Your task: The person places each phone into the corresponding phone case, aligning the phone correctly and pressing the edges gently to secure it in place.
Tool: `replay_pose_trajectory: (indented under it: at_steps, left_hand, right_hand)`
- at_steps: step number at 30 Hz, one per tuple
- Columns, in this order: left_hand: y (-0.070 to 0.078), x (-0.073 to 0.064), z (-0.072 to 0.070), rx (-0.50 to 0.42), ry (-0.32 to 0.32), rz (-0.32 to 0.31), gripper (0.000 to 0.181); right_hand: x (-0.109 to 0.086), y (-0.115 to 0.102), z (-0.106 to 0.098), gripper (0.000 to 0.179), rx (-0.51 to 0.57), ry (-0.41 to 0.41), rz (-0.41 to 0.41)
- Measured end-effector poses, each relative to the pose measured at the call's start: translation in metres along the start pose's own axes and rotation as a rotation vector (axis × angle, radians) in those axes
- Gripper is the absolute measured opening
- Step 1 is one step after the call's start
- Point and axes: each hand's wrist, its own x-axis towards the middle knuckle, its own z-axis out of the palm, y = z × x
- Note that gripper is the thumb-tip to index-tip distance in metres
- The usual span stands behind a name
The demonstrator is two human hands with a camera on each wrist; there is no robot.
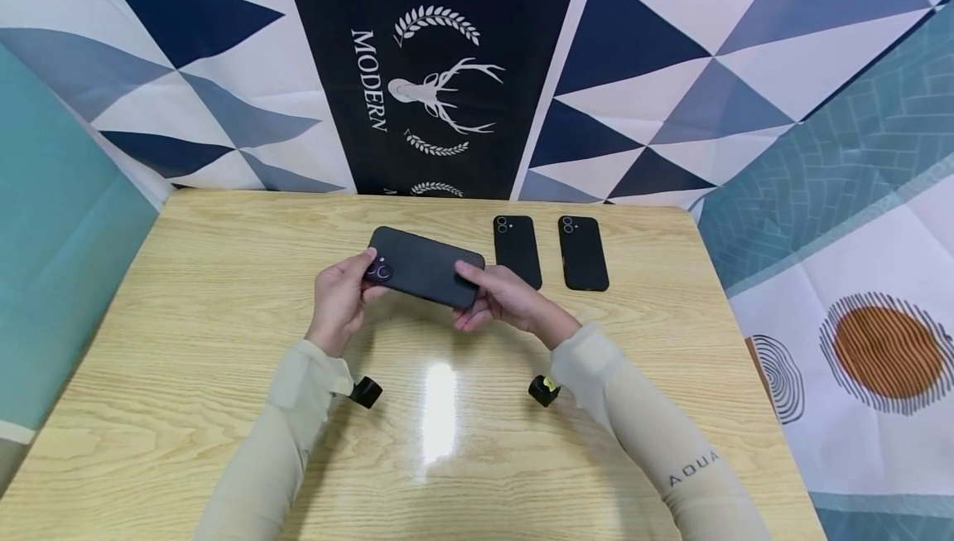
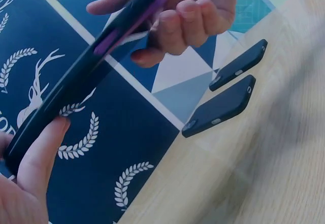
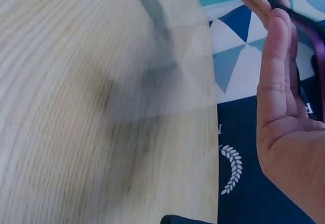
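A smartphone in a black case point(image 1: 421, 263) is held up off the table, tilted, camera end to the left. My left hand point(image 1: 339, 297) grips the camera end, its thumb beside the lenses. My right hand point(image 1: 507, 297) holds the opposite end, thumb on the back and fingers beneath. In the left wrist view the phone point(image 2: 66, 89) appears edge-on, a purple strip showing along its side near the right hand point(image 2: 188, 21). Purple also shows on the phone point(image 3: 319, 56) in the right wrist view. How far the case covers the phone is unclear.
Two more black phones or cases lie face down at the back right, one point(image 1: 516, 243) partly behind the right hand and one point(image 1: 584, 253) farther right. The wooden table point(image 1: 224, 259) ends at a patterned cloth backdrop point(image 1: 432, 69). Black wrist devices point(image 1: 366, 392) sit by both sleeves.
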Motion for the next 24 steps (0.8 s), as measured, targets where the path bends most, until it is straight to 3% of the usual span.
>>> replay_pose_trajectory:
  at_steps: [7, 17, 18, 24]
  left_hand:
    - [-0.004, -0.002, 0.005, -0.064, 0.068, 0.097, 0.023]
    - [-0.009, -0.007, 0.01, -0.062, 0.102, 0.163, 0.019]
    - [-0.012, -0.004, 0.007, -0.091, 0.082, 0.176, 0.017]
    - [-0.013, -0.004, 0.007, -0.11, 0.124, 0.171, 0.016]
  right_hand:
    - [0.002, 0.001, 0.008, 0.036, -0.02, 0.043, -0.028]
    - [0.001, 0.001, 0.009, 0.045, -0.089, 0.11, -0.061]
    - [0.001, 0.001, 0.009, 0.046, -0.096, 0.119, -0.058]
    - [-0.001, 0.003, 0.012, 0.048, -0.185, 0.162, -0.091]
